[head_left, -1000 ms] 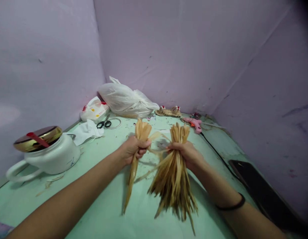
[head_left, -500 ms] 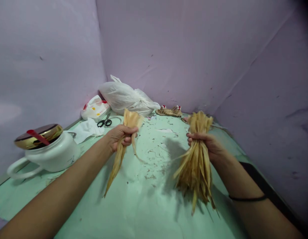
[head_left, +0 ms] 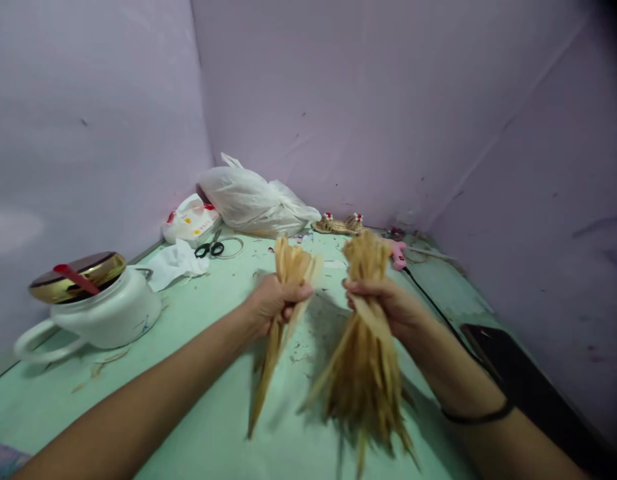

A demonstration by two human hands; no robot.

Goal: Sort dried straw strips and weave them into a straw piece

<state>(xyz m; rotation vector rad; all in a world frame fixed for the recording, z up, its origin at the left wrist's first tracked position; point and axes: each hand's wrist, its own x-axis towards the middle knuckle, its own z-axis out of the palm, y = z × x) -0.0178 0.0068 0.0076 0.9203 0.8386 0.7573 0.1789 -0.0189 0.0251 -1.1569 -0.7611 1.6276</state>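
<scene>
In my left hand (head_left: 274,301), closed with the thumb on top, are a few dried corn husks (head_left: 291,260). Their broad pale ends stick up above the fist and a narrow tail hangs below. My right hand (head_left: 388,301) grips a thick bundle of corn husks (head_left: 362,377) round its upper part, and the strips fan out downward. A pale strip lies across the front of this bundle near the fingers. Both hands are above the table, close to each other, and the two lots of husks are apart. Motion blurs the husks slightly.
On the left stand a white mug-shaped pot (head_left: 108,313) with a gold lid, black scissors (head_left: 209,249) and tissues (head_left: 191,221). A white plastic bag (head_left: 253,200) and a woven piece (head_left: 337,224) lie behind. At right are a pink glue gun (head_left: 398,253) and a dark flat device (head_left: 523,387).
Both hands have come nearer to each other and to me, still holding their husks. The left moved right, the right moved left, which uncovers the glue gun and more of the dark device.
</scene>
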